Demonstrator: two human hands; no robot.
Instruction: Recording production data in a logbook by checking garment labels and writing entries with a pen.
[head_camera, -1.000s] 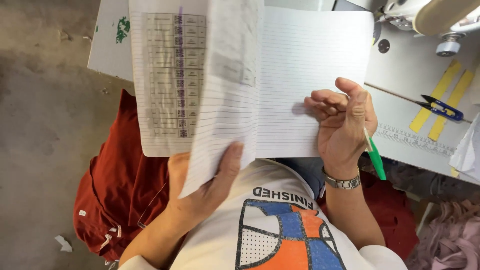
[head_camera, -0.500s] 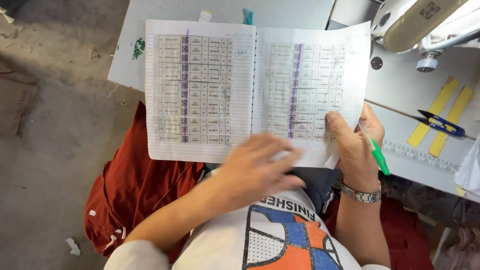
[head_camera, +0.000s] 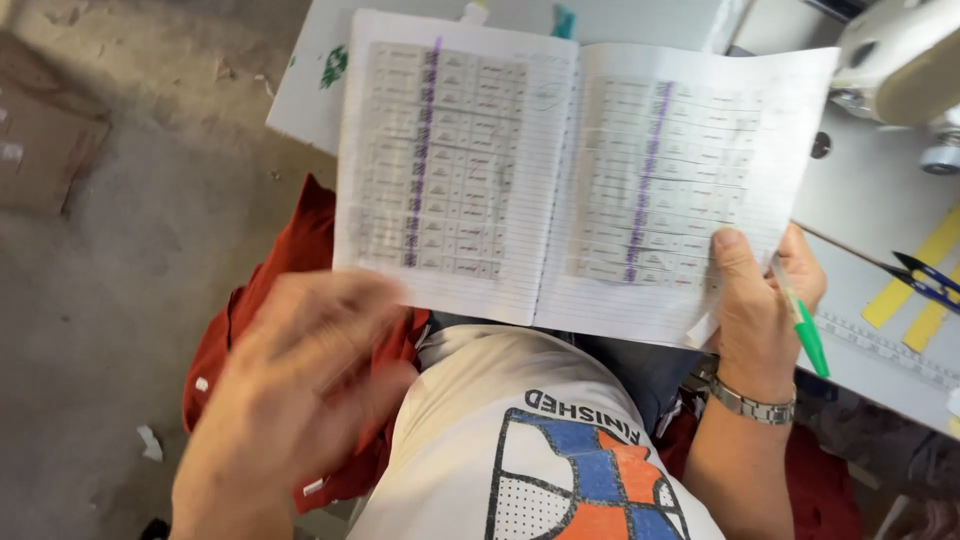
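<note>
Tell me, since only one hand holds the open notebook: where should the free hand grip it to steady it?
Grip the notebook at its lower left corner, coming from below. The right hand, with a green pen, pinches only the lower right edge, so the left page hangs unsupported. The left hand is off it, just below that corner.

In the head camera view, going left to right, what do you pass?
Cardboard box → blurred left hand → open notebook → right hand → green pen → yellow strips
</note>
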